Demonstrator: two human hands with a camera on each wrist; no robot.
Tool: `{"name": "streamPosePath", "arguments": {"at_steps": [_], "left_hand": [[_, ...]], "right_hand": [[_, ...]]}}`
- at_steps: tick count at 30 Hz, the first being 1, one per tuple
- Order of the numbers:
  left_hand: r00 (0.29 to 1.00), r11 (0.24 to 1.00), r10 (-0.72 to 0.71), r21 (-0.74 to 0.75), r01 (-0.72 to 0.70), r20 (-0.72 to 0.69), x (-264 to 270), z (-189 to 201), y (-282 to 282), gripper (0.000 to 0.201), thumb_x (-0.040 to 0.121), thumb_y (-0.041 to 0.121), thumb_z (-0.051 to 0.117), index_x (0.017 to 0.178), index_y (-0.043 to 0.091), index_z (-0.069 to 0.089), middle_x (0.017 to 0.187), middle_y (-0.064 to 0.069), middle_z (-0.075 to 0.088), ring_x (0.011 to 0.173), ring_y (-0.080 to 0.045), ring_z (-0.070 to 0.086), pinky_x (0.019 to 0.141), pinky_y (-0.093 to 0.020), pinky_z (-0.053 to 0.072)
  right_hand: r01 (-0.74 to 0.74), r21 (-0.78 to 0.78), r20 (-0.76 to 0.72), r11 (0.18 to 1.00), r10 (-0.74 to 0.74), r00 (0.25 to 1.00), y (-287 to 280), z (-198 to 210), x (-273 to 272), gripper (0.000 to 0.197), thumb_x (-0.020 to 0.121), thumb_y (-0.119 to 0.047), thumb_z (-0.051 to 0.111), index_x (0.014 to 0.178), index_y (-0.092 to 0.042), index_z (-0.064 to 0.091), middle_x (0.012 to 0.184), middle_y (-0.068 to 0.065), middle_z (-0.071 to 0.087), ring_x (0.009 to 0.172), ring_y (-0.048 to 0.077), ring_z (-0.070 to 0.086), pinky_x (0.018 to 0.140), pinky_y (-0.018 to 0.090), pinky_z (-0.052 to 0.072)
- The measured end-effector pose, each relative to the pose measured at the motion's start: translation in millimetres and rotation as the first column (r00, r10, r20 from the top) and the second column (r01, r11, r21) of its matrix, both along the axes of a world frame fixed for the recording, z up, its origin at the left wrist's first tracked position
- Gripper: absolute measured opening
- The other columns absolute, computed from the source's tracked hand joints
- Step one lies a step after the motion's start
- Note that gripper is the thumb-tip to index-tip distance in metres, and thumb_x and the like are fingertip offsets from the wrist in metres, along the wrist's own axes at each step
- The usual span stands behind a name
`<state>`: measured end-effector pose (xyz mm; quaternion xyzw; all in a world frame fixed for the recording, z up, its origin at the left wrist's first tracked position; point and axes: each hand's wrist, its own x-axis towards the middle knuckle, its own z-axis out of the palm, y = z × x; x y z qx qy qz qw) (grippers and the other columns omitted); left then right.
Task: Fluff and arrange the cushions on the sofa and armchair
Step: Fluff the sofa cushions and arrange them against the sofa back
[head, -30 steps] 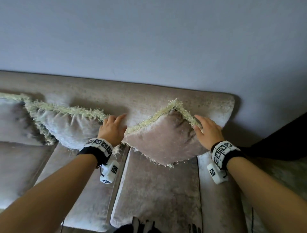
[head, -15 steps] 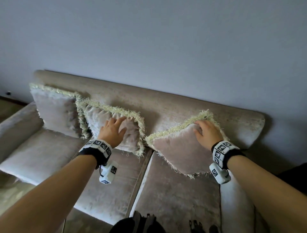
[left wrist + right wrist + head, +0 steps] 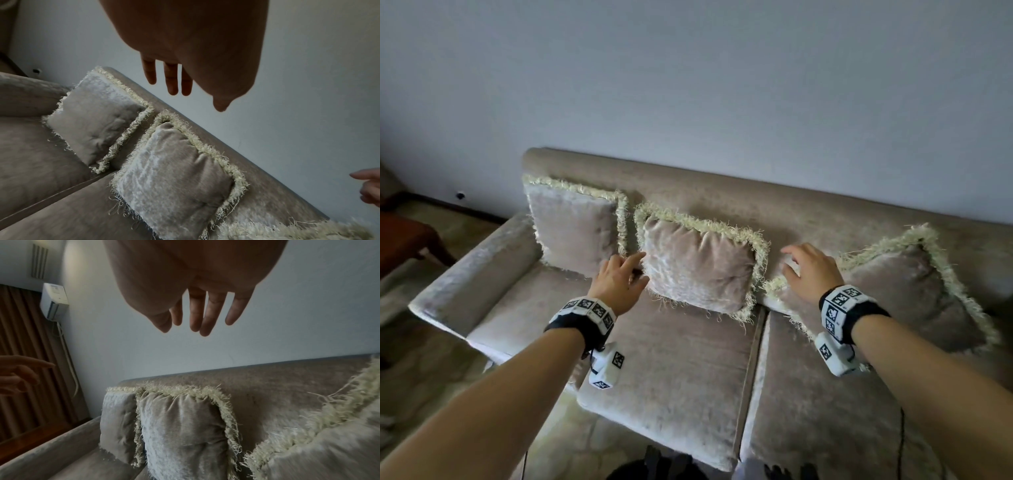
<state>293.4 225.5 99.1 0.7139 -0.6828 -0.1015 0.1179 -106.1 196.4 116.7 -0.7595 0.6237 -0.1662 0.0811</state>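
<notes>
Velvet sofa [image 3: 825, 219] holds three fringed cushions [image 3: 698, 270].

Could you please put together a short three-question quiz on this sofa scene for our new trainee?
1. How many fringed cushions stand along the sofa backrest?
2. True or false: the left hand is gripping the middle cushion.
3. Which cushion lies nearest the right hand: A) the left cushion, B) the right cushion?

Key
1. Three.
2. False; in the left wrist view its fingers hang straight and hold nothing.
3. B; the right hand hovers open over that cushion's near corner.
</notes>
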Motion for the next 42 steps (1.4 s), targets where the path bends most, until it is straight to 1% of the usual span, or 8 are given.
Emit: {"name": "streamPosePath", "arguments": {"at_steps": [11, 17, 22, 24, 28, 32, 37, 42], "left_hand": [[0.995, 0.997, -0.027, 0.064, 0.033, -0.097, 70.2, -53.2, -71.4, 0.06, 0.088, 0.055, 0.051, 0.142, 0.042, 0.028, 0.118, -0.003, 0.045, 0.113, -0.023, 0.045, 0.099, -0.044, 0.042], [0.992, 0.993, 0.016, 0.118, 0.0, -0.129, 103.5, -72.1, -118.1, 0.058, 0.089, 0.05, 0.053, 0.141, 0.043, 0.029, 0.12, -0.004, 0.043, 0.117, -0.025, 0.043, 0.104, -0.046, 0.039], [0.99, 0.97, -0.015, 0.239, 0.049, -0.143, 115.3, -112.0, -151.6, 0.059, 0.09, 0.048, 0.051, 0.144, 0.04, 0.028, 0.121, -0.004, 0.042, 0.118, -0.025, 0.041, 0.103, -0.043, 0.039], [0.989, 0.956, -0.035, 0.283, 0.075, -0.144, 116.9, -133.4, -172.3, 0.059, 0.091, 0.047, 0.051, 0.145, 0.039, 0.029, 0.121, -0.004, 0.041, 0.119, -0.025, 0.041, 0.104, -0.042, 0.039], [0.983, 0.903, -0.117, 0.398, 0.165, -0.142, 117.4, -188.6, -216.5, 0.06, 0.09, 0.047, 0.052, 0.144, 0.042, 0.026, 0.127, -0.007, 0.035, 0.121, -0.03, 0.04, 0.105, -0.045, 0.037], [0.978, 0.856, -0.156, 0.476, 0.204, -0.139, 116.6, -253.8, -264.0, 0.067, 0.09, 0.049, 0.051, 0.147, 0.046, 0.017, 0.145, -0.015, 0.022, 0.137, -0.037, 0.025, 0.109, -0.05, 0.03], [0.971, 0.805, -0.175, 0.545, 0.235, -0.16, 127.8, -337.9, -311.6, 0.088, 0.084, 0.05, 0.061, 0.144, 0.054, -0.002, 0.155, -0.015, 0.0, 0.143, -0.043, 0.012, 0.11, -0.054, 0.028], [0.963, 0.827, -0.174, 0.5, 0.256, -0.205, 127.5, -398.4, -336.0, 0.092, 0.074, 0.047, 0.074, 0.145, 0.032, 0.018, 0.136, -0.027, 0.033, 0.129, -0.048, 0.036, 0.102, -0.059, 0.038]], "right_hand": [[-0.014, 0.077, -0.073, 0.997, 0.02, 0.997, -89.5, -33.6, 84.9, 0.029, 0.093, -0.033, 0.056, 0.12, -0.023, 0.059, 0.107, -0.003, 0.06, 0.09, 0.016, 0.058, 0.087, 0.037, 0.046], [-0.083, 0.183, -0.084, 0.98, 0.1, 0.991, -142.3, -62.6, 140.9, 0.035, 0.093, -0.035, 0.056, 0.125, -0.023, 0.055, 0.122, -0.003, 0.059, 0.105, 0.016, 0.058, 0.099, 0.037, 0.045], [-0.068, 0.204, -0.155, 0.977, 0.101, 0.983, -175.2, -80.4, 157.9, 0.041, 0.091, -0.037, 0.057, 0.129, -0.026, 0.05, 0.113, -0.002, 0.055, 0.097, 0.014, 0.052, 0.092, 0.036, 0.048], [-0.004, 0.239, -0.227, 0.971, 0.06, 0.972, -190.2, -91.6, 153.6, 0.043, 0.088, -0.04, 0.058, 0.128, -0.028, 0.049, 0.123, 0.001, 0.049, 0.107, 0.019, 0.048, 0.094, 0.039, 0.046], [0.147, 0.312, -0.376, 0.939, -0.021, 0.927, -209.5, -114.5, 148.0, 0.064, 0.085, -0.046, 0.061, 0.142, -0.035, 0.033, 0.152, 0.01, 0.022, 0.137, 0.034, 0.027, 0.112, 0.051, 0.029], [0.229, 0.384, -0.517, 0.894, 0.003, 0.856, -231.4, -154.2, 147.3, 0.086, 0.084, -0.058, 0.057, 0.149, -0.044, 0.003, 0.161, 0.012, -0.004, 0.145, 0.042, 0.002, 0.113, 0.061, 0.002], [0.315, 0.357, -0.626, 0.879, -0.025, 0.779, -260.0, -205.6, 142.8, 0.097, 0.069, -0.074, 0.061, 0.146, -0.044, 0.011, 0.158, 0.018, 0.01, 0.143, 0.047, 0.004, 0.105, 0.075, -0.003], [0.355, 0.369, -0.614, 0.859, -0.062, 0.787, -279.1, -236.1, 126.6, 0.104, 0.044, -0.075, 0.076, 0.13, -0.032, 0.037, 0.131, 0.026, 0.042, 0.126, 0.052, 0.035, 0.096, 0.083, 0.015]]}}
